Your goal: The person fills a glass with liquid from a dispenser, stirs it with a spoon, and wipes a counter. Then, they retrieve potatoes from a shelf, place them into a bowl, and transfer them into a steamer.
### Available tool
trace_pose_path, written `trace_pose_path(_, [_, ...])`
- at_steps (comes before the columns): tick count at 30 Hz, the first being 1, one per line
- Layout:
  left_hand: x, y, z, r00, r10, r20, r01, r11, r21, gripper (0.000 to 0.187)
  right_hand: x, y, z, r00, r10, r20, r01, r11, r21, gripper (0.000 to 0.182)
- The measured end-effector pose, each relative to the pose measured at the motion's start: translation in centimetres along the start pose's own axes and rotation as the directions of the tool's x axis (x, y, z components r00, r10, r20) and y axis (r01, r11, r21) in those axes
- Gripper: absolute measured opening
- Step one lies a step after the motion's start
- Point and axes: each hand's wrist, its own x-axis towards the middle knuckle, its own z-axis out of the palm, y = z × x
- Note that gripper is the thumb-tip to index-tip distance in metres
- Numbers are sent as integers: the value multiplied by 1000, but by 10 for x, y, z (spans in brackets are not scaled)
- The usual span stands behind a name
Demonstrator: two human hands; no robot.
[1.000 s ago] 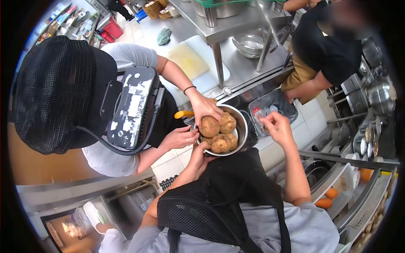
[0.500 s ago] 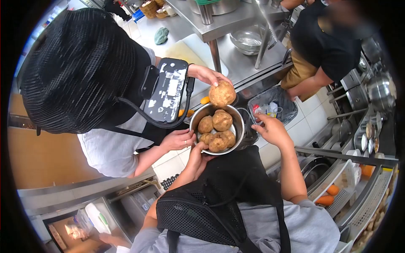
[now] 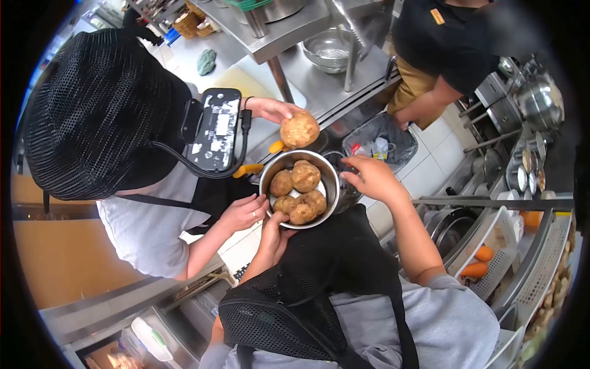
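Observation:
Several brown potatoes (image 3: pixel 305 177) lie in a round metal pot (image 3: pixel 332 203). My left hand (image 3: pixel 273 237) grips the pot's lower left rim, thumb over the edge. To the right of the pot, my right hand (image 3: pixel 369 176) is raised with fingers apart and nothing in it. A co-worker in a black mesh cap (image 3: pixel 104 117) has one hand (image 3: pixel 246 213) at the pot's left rim. That person's other hand (image 3: pixel 273 111) holds a large potato (image 3: pixel 299 130) just above the pot.
A steel counter (image 3: pixel 362 80) with a glass bowl (image 3: pixel 329 52) is ahead. A lined bin (image 3: pixel 402 144) stands beyond my right hand, beside another person (image 3: pixel 430 67). Carrots (image 3: pixel 476 269) sit in a rack at the right.
The view has shifted, so the pot and people appear further left. My right hand's fingers have come slightly closer to the pot. My left hand keeps its grip on the rim.

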Motion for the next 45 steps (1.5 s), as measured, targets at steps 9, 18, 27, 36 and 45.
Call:
trace_pose_path(9, [1,-2,0,999,17,-29,-15,999,39,49,25,-55,21,932,-300,-202,346,902,257,20])
trace_pose_path(18, [3,-9,1,995,87,-42,-84,994,68,68,75,-100,58,955,-58,290,129,964,-233,54])
trace_pose_path(27, [6,-8,-1,991,77,-108,-52,975,216,64,80,-92,121,966,-19,259,122,915,-386,65])
trace_pose_path(36, [6,-6,1,985,84,-150,-59,985,164,50,69,-91,129,991,-133,35,137,973,-184,56])
trace_pose_path(45, [-8,-3,13,979,99,-178,-64,979,193,44,74,-107,120,967,-68,245,177,872,-456,62])
